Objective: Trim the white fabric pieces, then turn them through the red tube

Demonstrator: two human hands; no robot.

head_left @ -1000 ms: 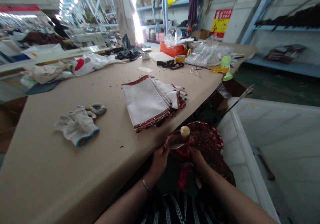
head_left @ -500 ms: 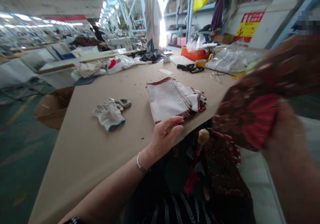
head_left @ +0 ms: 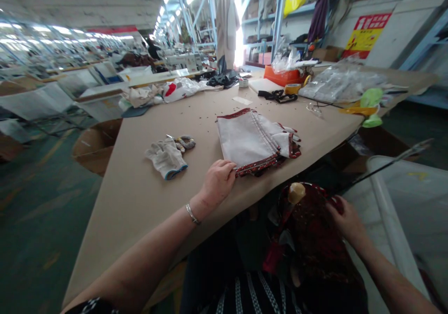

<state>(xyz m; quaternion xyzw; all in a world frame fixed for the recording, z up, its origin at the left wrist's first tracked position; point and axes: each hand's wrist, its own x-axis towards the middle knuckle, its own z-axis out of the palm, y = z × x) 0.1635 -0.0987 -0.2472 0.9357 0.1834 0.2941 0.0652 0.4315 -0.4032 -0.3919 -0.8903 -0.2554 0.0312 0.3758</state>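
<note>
A folded stack of white cloth with red patterned edging (head_left: pixel 247 136) lies on the table. My left hand (head_left: pixel 219 179), a bracelet at its wrist, pinches the near left corner of that stack. Below the table's edge, at my lap, dark red patterned fabric (head_left: pixel 317 230) hangs down. My right hand (head_left: pixel 348 218) has its fingers closed on the upper right edge of this fabric. Beside it stands a tool with a pale rounded knob (head_left: pixel 297 193); its lower part is partly hidden. A pale work glove with a blue cuff (head_left: pixel 168 159) rests left of the stack.
Grey scissors-like handles (head_left: pixel 185 142) lie by the glove. Farther back are black straps (head_left: pixel 278 96), yellow tape (head_left: pixel 292 88), an orange box (head_left: pixel 285 75) and clear plastic bags (head_left: pixel 338 83). A cardboard box (head_left: pixel 96 146) stands left of the table, a white bin (head_left: pixel 406 202) at right.
My right hand has come down from the upper right, where it held up brown-red patterned fabric, to the fabric at my lap. My left hand has shifted left along the stack's near edge.
</note>
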